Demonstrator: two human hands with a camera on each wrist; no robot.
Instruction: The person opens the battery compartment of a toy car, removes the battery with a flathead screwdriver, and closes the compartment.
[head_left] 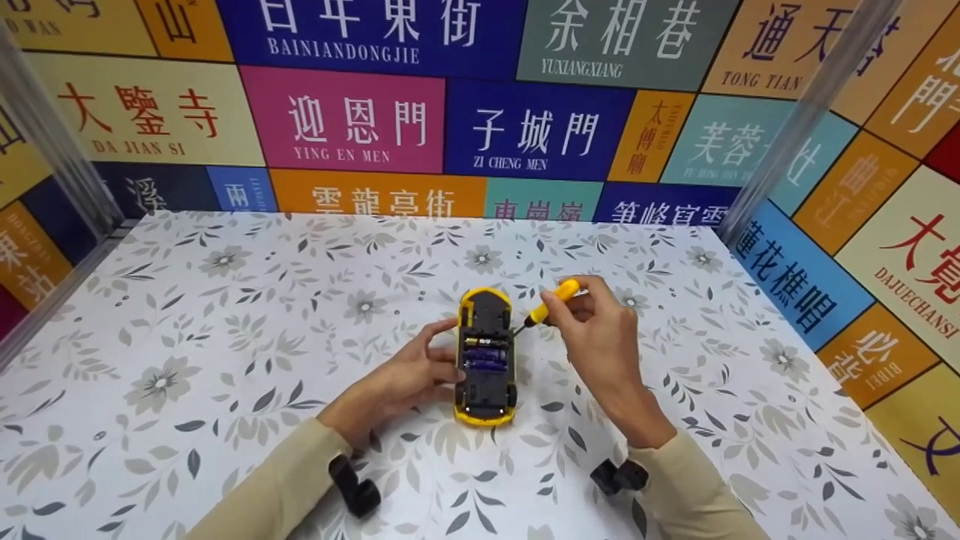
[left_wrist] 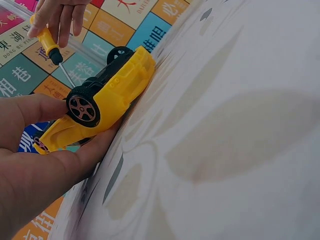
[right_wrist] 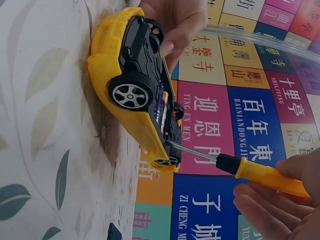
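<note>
A yellow toy car [head_left: 486, 356] lies wheels-up on the table, its black underside showing. Purple batteries [head_left: 486, 358] sit in its uncovered battery bay. My left hand [head_left: 409, 375] grips the car's left side; in the left wrist view the thumb is by a wheel [left_wrist: 83, 108] and the fingers are under the yellow body. Between thumb and fingers, my right hand [head_left: 600, 330] pinches a screwdriver [head_left: 553, 301] with a yellow handle and black collar. Its thin shaft [right_wrist: 192, 151] slants down to the car's underside near the bay; whether the tip touches is unclear.
White cloth with grey leaves and flowers covers the table [head_left: 225, 315]. Behind and at the sides stand panels [head_left: 352, 120] of coloured squares with lettering. Clear upright posts [head_left: 795, 120] stand at the corners. Black wrist cameras [head_left: 354, 487] are worn at both cuffs.
</note>
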